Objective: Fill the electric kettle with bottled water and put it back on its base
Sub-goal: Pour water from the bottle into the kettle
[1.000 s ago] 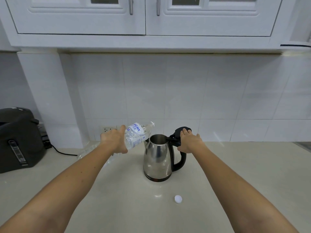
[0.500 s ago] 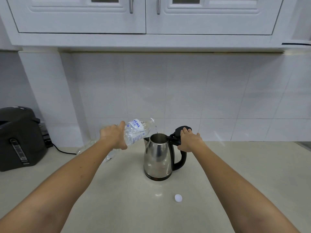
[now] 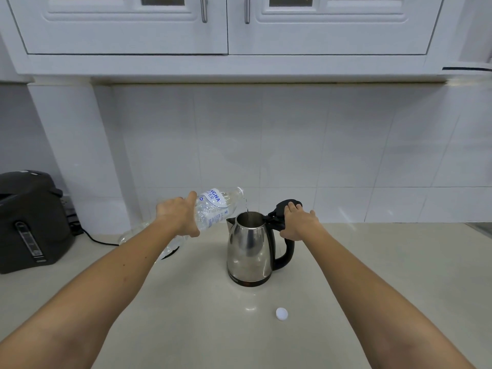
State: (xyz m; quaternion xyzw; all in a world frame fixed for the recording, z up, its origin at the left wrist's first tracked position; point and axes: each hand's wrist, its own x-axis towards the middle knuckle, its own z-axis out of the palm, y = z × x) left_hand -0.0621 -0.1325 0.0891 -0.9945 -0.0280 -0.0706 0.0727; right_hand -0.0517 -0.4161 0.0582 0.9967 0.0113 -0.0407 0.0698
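A steel electric kettle (image 3: 249, 251) with a black handle stands on the counter, its black lid tipped open. My right hand (image 3: 299, 222) grips the top of the handle and holds the lid back. My left hand (image 3: 178, 217) holds a clear plastic water bottle (image 3: 215, 207) with a white and blue label, tilted mouth-down over the kettle's opening. A thin stream of water falls from the bottle's mouth into the kettle. The kettle's base (image 3: 170, 253) is mostly hidden behind my left forearm. The white bottle cap (image 3: 281, 313) lies on the counter in front of the kettle.
A dark thermo pot (image 3: 30, 222) stands at the far left by the wall, with a black cord (image 3: 95, 239) running along the counter. White wall cabinets (image 3: 226, 25) hang above the tiled backsplash. A beige counter (image 3: 386, 262) stretches to the right.
My left hand has raised and tipped the bottle further, bringing its mouth over the kettle opening, and water now pours out. My right hand and the kettle have stayed put.
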